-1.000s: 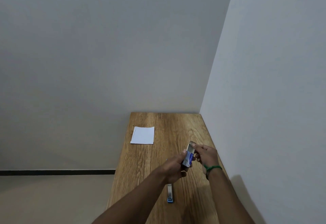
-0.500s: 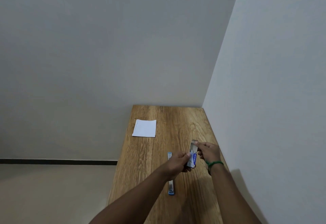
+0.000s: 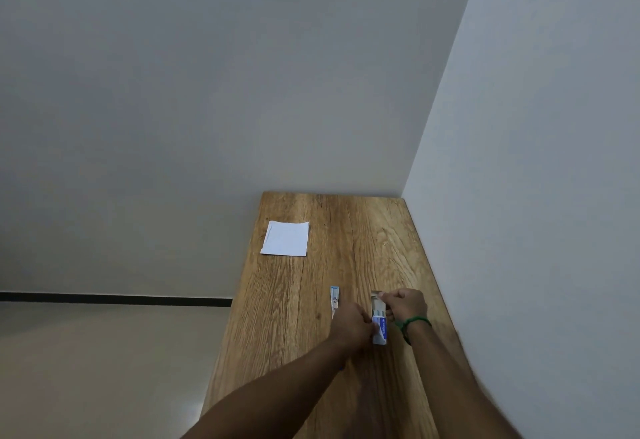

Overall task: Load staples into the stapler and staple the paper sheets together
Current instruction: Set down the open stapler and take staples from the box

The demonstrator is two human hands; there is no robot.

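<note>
We see the paper sheets lying far left on the bench, with the stapler flat and nearer. Our left hand grips the blue staple box, and our right hand pinches its slid-out far end. The print is unreadable.

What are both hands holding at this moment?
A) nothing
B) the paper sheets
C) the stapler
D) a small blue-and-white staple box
D: the left hand grips the staple box and the right hand pinches its far, opened end, while the stapler and the paper sheets lie unheld on the table.
</note>
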